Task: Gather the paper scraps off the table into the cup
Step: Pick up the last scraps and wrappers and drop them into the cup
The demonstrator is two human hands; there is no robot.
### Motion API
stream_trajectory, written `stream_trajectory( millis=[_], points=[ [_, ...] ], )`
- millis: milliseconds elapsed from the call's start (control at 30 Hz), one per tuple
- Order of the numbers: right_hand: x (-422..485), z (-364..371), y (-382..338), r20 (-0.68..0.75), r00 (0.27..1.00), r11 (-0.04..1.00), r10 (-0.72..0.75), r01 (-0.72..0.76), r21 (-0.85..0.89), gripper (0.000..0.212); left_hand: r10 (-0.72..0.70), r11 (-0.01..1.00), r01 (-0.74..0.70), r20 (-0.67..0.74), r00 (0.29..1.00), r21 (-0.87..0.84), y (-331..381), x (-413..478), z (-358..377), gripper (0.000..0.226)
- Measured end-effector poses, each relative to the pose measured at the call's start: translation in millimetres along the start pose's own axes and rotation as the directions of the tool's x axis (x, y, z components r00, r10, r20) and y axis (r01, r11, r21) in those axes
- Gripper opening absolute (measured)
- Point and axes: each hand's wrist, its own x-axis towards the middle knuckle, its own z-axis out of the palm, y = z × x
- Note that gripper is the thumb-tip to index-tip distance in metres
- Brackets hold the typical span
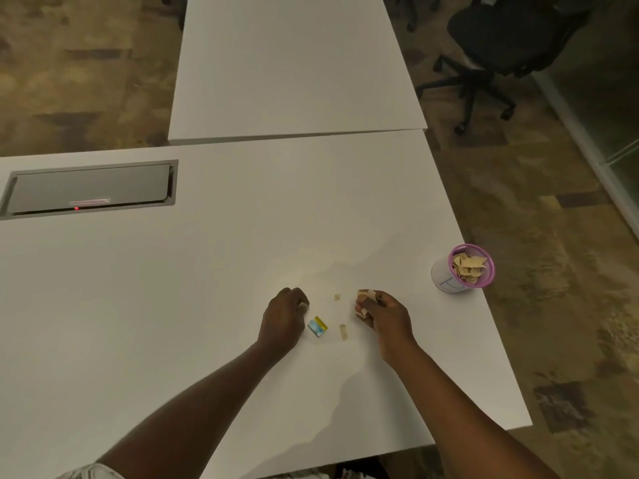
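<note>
A white cup with a purple rim (461, 269) stands near the table's right edge, filled with tan paper scraps. My right hand (383, 314) is closed around a bunch of tan scraps (364, 299), left of the cup. My left hand (283, 316) rests on the white table (173, 305) with its fingers curled; whether it holds anything is hidden. Between the hands lie a small tan scrap (337, 297), a longer tan strip (343, 332) and a blue and yellow piece (318, 326).
A grey cable hatch (90, 189) with a red light is set into the table at the far left. A second white table (294, 63) adjoins at the back. A black office chair (501, 46) stands on the floor at the upper right.
</note>
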Motion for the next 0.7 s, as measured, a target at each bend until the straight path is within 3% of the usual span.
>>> stream_trajectory(
  millis=[133, 300, 400, 533, 700],
  points=[
    [-0.8, -16.4, -22.8, 0.029, 0.999, 0.997, -0.020, 0.018, 0.072, 0.015, 0.000, 0.999, 0.000, -0.017, 1.000, -0.050, 34.2, 1.8, 12.7, 0.014],
    [3.9, -54.9, -59.3, -0.003, 0.994, 0.994, -0.106, 0.106, 0.001, 0.013, 0.080, 0.993, -0.084, -0.044, 0.996, -0.079, 91.2, 9.3, 35.8, 0.012],
    [12.1, -86.6, -84.4, -0.082, 0.971, 0.963, -0.223, 0.206, -0.173, 0.011, 0.139, 0.985, -0.142, -0.031, 0.990, -0.095, 132.4, 15.4, 53.0, 0.011],
    [26.9, -125.5, -113.6, -0.145, 0.891, 0.817, -0.431, 0.317, -0.481, 0.013, 0.190, 0.971, -0.189, -0.008, 0.982, -0.145, 188.0, 27.3, 78.7, 0.010],
    [46.3, -153.3, -134.9, -0.136, 0.858, 0.676, -0.496, 0.283, -0.680, 0.024, 0.212, 0.964, -0.205, 0.020, 0.977, -0.168, 237.4, 45.6, 110.5, 0.010]
  ],
)
